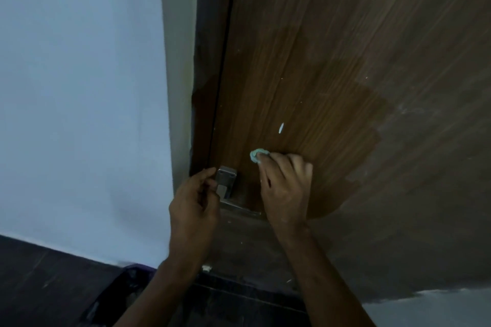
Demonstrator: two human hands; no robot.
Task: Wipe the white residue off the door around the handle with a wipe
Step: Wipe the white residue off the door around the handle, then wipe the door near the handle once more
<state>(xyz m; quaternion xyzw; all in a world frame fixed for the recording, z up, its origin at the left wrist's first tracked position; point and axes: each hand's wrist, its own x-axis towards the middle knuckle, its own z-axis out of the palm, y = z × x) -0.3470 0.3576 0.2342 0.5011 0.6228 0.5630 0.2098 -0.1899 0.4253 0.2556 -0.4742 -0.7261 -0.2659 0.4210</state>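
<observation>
A small pale green wipe [257, 154], bunched into a wad, is pressed against the brown wood-grain door [332, 61] just above and right of the metal handle [225, 188]. The right hand [285, 188] pinches the wad at its fingertips, the other fingers curled together. The left hand [194, 202] sits at the handle plate, fingers loosely curled; whether it grips anything cannot be told. A white streak [281, 128] and scattered specks mark the glossy area above the wipe; outward the door looks dull and hazy. Left stands a pale wall [79, 87], below a dark floor [39, 287].
</observation>
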